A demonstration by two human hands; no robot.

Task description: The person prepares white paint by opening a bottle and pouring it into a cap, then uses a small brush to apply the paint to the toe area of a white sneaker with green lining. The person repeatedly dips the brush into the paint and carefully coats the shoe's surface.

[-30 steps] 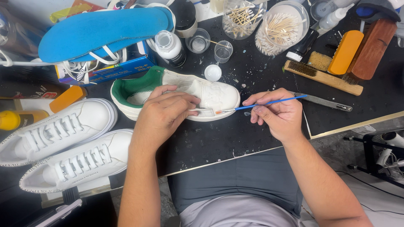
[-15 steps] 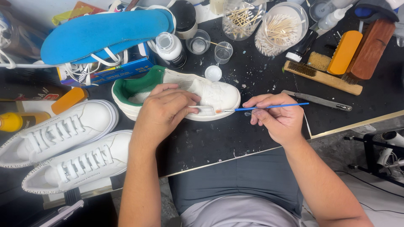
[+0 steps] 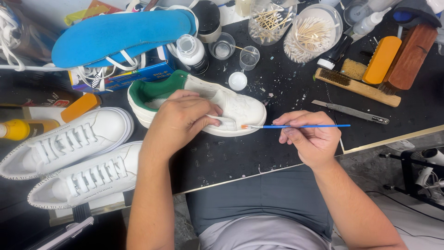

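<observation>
Now L grip (image 3: 182,118) pins sneaker (image 3: 240,109); R grip (image 3: 310,139) holds brush (image 3: 296,126) beside toe.

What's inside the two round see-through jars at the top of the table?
The left jar holds loose wooden sticks, a few poking above the rim. The right jar is packed with cotton swabs standing on end. The bottoms of both jars are hidden by what fills them.
</observation>
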